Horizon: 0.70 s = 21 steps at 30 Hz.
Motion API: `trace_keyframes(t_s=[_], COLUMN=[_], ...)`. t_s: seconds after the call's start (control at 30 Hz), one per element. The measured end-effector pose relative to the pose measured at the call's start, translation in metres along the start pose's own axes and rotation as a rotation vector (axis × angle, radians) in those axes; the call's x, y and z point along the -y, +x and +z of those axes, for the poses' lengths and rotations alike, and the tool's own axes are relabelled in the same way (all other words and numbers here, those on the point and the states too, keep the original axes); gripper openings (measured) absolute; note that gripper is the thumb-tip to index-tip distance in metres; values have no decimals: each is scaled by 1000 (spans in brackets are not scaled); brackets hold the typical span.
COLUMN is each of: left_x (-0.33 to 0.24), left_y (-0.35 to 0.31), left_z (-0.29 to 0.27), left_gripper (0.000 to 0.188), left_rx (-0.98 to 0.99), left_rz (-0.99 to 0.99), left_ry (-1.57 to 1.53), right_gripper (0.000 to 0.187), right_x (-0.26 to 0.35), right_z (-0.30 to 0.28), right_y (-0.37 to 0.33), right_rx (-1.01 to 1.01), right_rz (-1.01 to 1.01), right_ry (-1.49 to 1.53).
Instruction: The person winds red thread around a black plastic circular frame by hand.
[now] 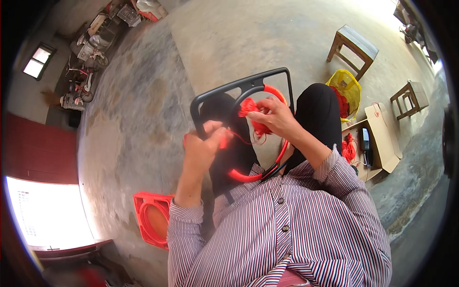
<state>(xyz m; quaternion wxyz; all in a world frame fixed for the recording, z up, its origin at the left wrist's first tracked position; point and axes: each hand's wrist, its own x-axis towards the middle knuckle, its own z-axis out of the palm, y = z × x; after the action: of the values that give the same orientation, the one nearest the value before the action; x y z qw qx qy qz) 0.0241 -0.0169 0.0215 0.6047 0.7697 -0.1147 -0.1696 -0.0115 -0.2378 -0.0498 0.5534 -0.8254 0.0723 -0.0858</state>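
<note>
Across my lap lies a black plastic frame (229, 88) with a round ring; red material covers parts of the ring (276, 93). My right hand (278, 118) is closed on a bunched red piece (247, 107) that looks like cord or ribbon, at the ring's upper side. A thin red strand hangs in a loop between my hands. At the ring's left side, my left hand (203, 143) pinches a red strand (223, 142); motion blurs it, and part of its fingers is smeared.
Right of my knee stand a yellow bag (353, 86) with red material inside and an open cardboard box (384, 138) holding red cord (349, 148) and a dark device (366, 139). Two stools (357, 40) stand beyond. Red frames (155, 217) lie on the floor at left.
</note>
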Motion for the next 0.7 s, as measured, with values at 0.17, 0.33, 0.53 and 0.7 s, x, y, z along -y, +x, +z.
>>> trace_keyframes(t_s=[0.17,0.33,0.53,0.7], left_x=[-8,10,-7,2], left_y=[-6,-3,-3,-5], left_z=[1,0,26,10], left_gripper=[19,38,54,53], left_rx=[57,-4,21,-52], left_rz=[104,198,342,318], left_ry=[183,-4,-104,-47], right_gripper=[39,33,46,36], right_x=[33,37,68,67], right_z=[15,2,2,-12], right_y=[-1,-14,-14,-14], right_rx=[383,233,-208,-193], right_rz=[57,49,-638,-381], right_ry=[1001,825,-253,805])
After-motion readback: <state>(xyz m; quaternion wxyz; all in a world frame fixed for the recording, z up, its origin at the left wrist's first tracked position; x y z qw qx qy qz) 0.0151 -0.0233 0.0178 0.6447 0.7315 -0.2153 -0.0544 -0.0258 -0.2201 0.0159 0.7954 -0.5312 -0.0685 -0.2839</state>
